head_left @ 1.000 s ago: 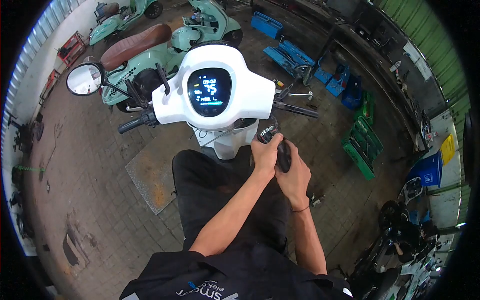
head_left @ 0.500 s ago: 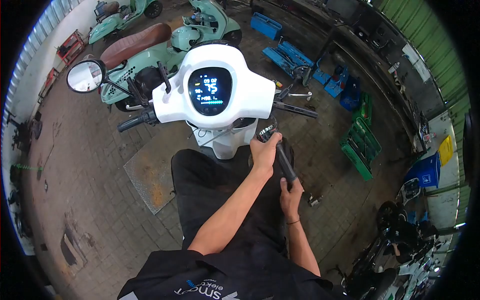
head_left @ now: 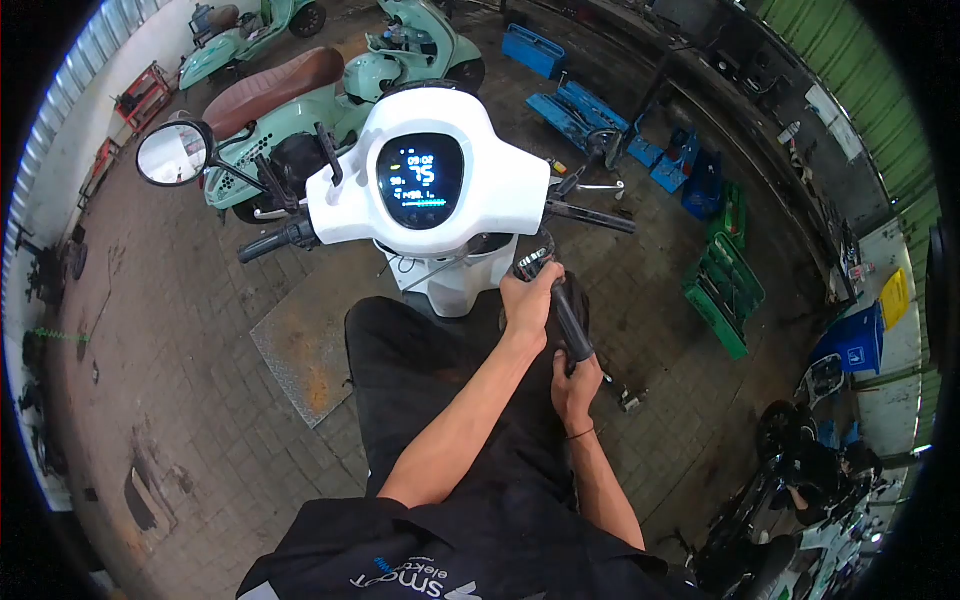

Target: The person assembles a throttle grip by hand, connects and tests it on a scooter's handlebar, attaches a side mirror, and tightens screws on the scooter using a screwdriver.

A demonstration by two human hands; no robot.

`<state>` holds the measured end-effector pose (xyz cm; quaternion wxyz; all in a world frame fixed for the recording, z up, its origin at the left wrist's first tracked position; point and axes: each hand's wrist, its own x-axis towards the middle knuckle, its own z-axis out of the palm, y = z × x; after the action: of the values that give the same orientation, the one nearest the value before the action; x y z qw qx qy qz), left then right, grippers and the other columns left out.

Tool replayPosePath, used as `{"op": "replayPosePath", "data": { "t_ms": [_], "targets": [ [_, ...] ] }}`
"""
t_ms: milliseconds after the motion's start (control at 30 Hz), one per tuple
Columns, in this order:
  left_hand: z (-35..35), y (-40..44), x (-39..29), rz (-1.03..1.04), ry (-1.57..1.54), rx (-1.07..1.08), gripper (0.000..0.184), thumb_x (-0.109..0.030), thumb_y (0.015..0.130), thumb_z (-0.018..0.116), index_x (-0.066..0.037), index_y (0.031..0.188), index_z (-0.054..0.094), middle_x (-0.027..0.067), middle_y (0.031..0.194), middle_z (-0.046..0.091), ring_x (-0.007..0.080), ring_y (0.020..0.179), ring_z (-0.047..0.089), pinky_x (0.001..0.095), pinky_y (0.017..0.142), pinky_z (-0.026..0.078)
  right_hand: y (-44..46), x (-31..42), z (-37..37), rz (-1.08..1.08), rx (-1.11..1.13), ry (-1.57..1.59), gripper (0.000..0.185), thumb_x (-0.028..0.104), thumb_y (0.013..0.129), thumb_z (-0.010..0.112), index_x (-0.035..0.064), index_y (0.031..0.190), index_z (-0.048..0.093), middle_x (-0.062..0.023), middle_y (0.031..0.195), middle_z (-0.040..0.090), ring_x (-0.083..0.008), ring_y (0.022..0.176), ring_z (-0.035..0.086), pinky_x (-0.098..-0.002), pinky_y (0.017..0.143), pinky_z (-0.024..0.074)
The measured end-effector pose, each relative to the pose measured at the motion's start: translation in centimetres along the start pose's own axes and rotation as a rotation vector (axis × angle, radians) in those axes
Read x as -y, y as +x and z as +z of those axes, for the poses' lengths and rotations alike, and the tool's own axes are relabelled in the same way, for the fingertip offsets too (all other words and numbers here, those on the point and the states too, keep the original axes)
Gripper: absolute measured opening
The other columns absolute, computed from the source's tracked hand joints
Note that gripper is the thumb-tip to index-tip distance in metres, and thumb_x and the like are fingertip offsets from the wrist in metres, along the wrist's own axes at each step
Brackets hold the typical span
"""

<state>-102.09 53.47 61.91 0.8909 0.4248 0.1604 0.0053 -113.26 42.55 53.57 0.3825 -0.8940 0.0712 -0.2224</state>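
Note:
A black handlebar grip (head_left: 570, 325) with a switch housing (head_left: 530, 263) at its upper end slants over my lap, off the scooter's bar. My left hand (head_left: 527, 300) is closed around the grip just below the housing. Against the lower end of the grip, my right hand (head_left: 577, 385) is curled with its thumb alongside; some of its fingers are hidden. In front of me stands the white scooter (head_left: 505, 195) with a lit dashboard (head_left: 420, 182). Its right bar (head_left: 592, 218) is a bare dark tube, beside a silver brake lever (head_left: 602, 188). A rubber grip (head_left: 268, 245) covers the left bar.
A mint scooter (head_left: 250, 170) with a brown seat stands beyond the left mirror (head_left: 172, 153). Blue toolboxes (head_left: 580, 112) and an open green toolbox (head_left: 722, 298) lie on the brick floor to the right. A metal plate (head_left: 305, 350) is at left; small metal parts (head_left: 630, 400) lie at right.
My right hand has shifted slightly left and its fingers have re-settled at the grip's lower end. My left hand keeps its hold in nearly the same place.

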Motion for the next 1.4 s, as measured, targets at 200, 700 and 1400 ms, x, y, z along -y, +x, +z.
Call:
{"op": "replayPosePath", "data": {
  "t_ms": [200,700,1400],
  "targets": [
    [0.37,0.0,-0.19,0.022,-0.001,-0.01,0.01,-0.005,0.086,0.071,0.0,0.094,0.067,0.005,0.087,0.068,0.0146,0.078,0.067,0.0323,0.076,0.058,0.26,-0.02,0.09,-0.005,-0.009,0.006,0.017,0.011,0.089,0.072,-0.0015,0.098,0.065,-0.0141,0.084,0.058,-0.0265,0.062,0.056,-0.0361,0.06,0.0448],
    [0.34,-0.21,-0.64,-0.009,-0.012,0.005,0.007,-0.004,0.087,0.071,-0.001,0.092,0.067,0.0038,0.086,0.066,0.0143,0.078,0.066,0.0325,0.076,0.059,0.17,-0.06,0.14,0.0,-0.017,0.024,0.018,0.011,0.09,0.071,-0.0026,0.102,0.068,-0.0148,0.088,0.064,-0.0279,0.067,0.062,-0.0364,0.062,0.0481],
    [0.19,-0.16,-0.6,-0.031,-0.046,0.015,0.009,-0.003,0.088,0.069,0.0,0.096,0.067,0.0044,0.089,0.067,0.0153,0.079,0.067,0.0326,0.076,0.059,0.15,0.39,0.11,0.04,0.005,0.084,0.016,0.011,0.093,0.069,-0.0022,0.095,0.061,-0.0131,0.083,0.055,-0.0247,0.063,0.053,-0.0366,0.06,0.0428]
  ]
}}
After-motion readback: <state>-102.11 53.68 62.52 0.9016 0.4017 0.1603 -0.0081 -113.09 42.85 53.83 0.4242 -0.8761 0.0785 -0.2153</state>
